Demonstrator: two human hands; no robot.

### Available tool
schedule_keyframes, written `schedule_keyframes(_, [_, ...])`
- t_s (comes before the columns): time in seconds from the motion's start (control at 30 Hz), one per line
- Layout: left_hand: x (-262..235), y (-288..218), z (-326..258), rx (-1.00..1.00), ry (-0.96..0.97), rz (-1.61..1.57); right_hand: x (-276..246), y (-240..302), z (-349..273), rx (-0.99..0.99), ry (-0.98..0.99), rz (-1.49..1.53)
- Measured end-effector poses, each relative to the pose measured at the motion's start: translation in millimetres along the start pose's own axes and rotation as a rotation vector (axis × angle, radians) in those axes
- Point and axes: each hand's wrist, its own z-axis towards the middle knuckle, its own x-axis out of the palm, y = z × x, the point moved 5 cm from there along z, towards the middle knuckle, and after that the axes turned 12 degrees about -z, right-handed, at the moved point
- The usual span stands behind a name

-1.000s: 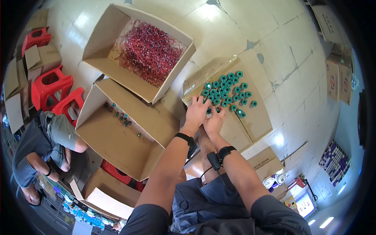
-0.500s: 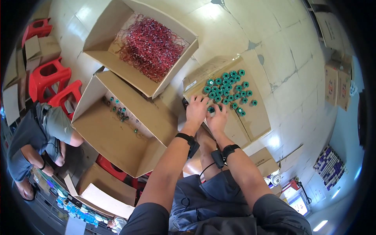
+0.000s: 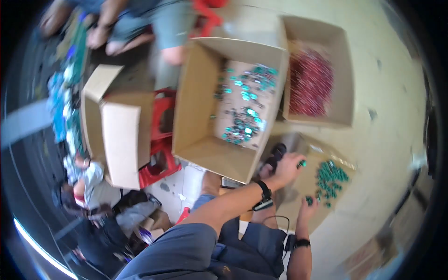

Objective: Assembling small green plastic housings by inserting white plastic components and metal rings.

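Note:
My left hand [image 3: 285,171] is closed with a small green ring-shaped part [image 3: 301,164] at its fingertips. Lower and to the right, my right hand [image 3: 306,213] pinches another dark green ring-shaped part [image 3: 309,200]. Both hands are over a flattened cardboard sheet [image 3: 298,193]. At its right side a cluster of similar green rings [image 3: 332,176] lies close together, just beyond my right hand. Blur hides the finer detail of the parts and fingertips.
Left of my hands stands a large open carton [image 3: 200,112] with scattered green and dark parts. Behind the sheet another carton [image 3: 344,74] holds a heap of red wire pieces [image 3: 311,83]. Red stools [image 3: 161,161], an open box [image 3: 122,144] and seated people are at the left.
The view has swung round, so the cartons appear shifted right. My hands, earlier close together beside the green rings, are now apart, each with a ring at the fingertips.

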Motion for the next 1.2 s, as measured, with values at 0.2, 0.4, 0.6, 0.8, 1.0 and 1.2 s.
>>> schedule_keyframes(0.2, [-165.6, -38.0, -17.0, 0.021, -0.313, -0.245, -34.4, 3.6, -14.5, -0.012, 0.058, -0.013])
schedule_keyframes(0.4, [-400.4, -76.0, -79.7, 0.038, -0.581, -0.331, -45.9, 142.0, -30.1, -0.237, 0.111, -0.126])
schedule_keyframes(0.6, [-597.4, -112.6, -140.8, -0.021, -0.816, -0.577, -14.6, 289.7, -53.8, -0.449, 0.165, -0.246])
schedule_keyframes(0.8, [-758.3, -59.8, -176.3, 0.020, -1.275, -0.409, 30.8, 418.6, -131.4, -0.591, 0.239, -0.204])
schedule_keyframes(1.0, [-809.5, 131.9, -191.7, -0.464, -1.471, -0.799, 57.0, 429.4, -157.8, -0.544, 0.274, -0.229])
schedule_keyframes(1.2, [-813.5, 239.0, -243.4, -0.809, -1.710, -0.746, 35.5, 407.1, -162.8, -0.381, 0.238, -0.260])
